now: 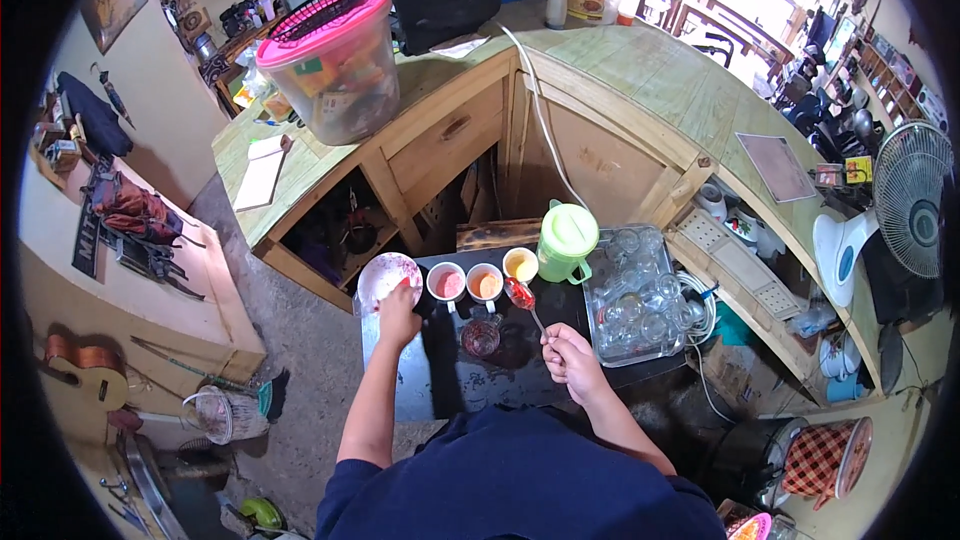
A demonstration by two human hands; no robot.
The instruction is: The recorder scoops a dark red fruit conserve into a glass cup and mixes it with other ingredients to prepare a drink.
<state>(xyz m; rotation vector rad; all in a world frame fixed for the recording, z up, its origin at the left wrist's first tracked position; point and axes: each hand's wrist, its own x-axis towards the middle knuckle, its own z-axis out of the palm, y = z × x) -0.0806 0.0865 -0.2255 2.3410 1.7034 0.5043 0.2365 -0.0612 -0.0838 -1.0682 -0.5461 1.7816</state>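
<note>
r. hand [572, 362]: fingers closed round the handle of the spoon [537, 318], no gap seen. the spoon is held aloft, between the clear glass [480, 338] and the tray [650, 352], its bowl heaped w/ a glossy red load [519, 292]. l. hand [398, 324]: fingers bent down at the white dish [378, 278], a red bit showing at the tips; how far open, & whether anything is gripped, can't tell.

handling (est.): spoon light, stiff, smooth; best held mid-handle, bowl level, as the load looks wet, soft & apt to slide. glass prob. fragile & slippery if damp; grip low round the wall. the three cups [446, 282], w/ pink, orange & yellow contents resp., prob. rigid; handles, where seen, give a hold.

edges & room: cups & green pitcher [568, 245] bound the far side; tray of glassware bounds the r. side; near edge of the dark table [425, 380] lies close to the torso. open room: l. of glass, plus a narrower strip betw. glass & tray.
</note>
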